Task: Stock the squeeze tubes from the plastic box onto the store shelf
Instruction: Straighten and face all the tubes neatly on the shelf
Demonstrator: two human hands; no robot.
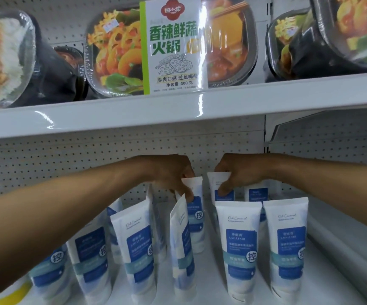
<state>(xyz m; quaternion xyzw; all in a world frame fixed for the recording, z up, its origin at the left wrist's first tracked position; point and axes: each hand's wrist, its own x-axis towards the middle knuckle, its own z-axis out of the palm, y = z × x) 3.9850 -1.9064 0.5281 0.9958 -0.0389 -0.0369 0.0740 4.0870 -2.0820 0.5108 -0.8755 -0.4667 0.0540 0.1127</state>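
While hands [173,172] grip, tubes [239,245] read "Oil Control".

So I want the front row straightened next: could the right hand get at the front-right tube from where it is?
Probably yes. The right hand grips a back-row tube, and the front-right tube stands just nearer the camera with nothing over its top. It would have to let go first.

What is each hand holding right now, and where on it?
Left hand pinches a tube by its top crimped end; right hand grips another tube likewise.
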